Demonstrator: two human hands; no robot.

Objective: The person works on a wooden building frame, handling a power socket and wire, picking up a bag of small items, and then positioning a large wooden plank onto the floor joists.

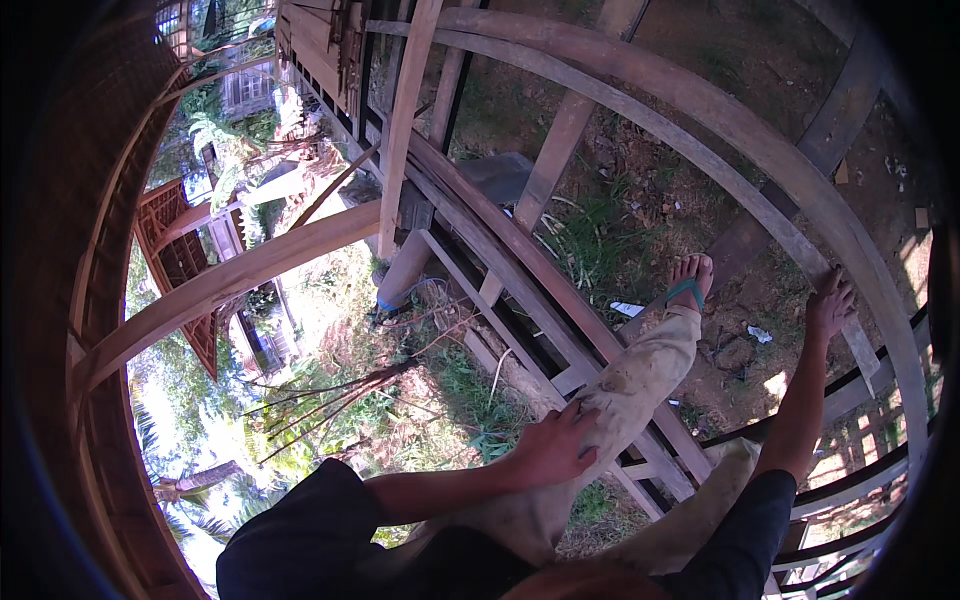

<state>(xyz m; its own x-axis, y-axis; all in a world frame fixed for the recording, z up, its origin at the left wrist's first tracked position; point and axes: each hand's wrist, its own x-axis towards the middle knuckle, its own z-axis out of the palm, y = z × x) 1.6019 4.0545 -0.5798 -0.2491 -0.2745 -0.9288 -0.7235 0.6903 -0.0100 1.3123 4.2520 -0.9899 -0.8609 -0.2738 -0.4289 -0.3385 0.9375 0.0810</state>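
Observation:
My left hand (556, 442) lies on the leg of my beige, dirt-marked trousers (655, 375), fingers spread and nothing in them. Out to the right, my right hand (831, 303) is closed over a narrow, greyish wooden plank (700, 148) near its end; part of the grip is hidden. Close alongside that plank runs a wider brown one (770, 135); both look bent through the lens. One of my feet, in a green flip-flop (686, 290), is stretched forward over the timber frame.
Paired long beams (530, 270) cross diagonally beneath my leg. An upright post (405, 130) stands ahead, with a thick horizontal beam (240, 270) running left from it. Ground with grass and litter (760, 333) shows below through the open frame. A tiled-roof structure (185, 260) stands at left.

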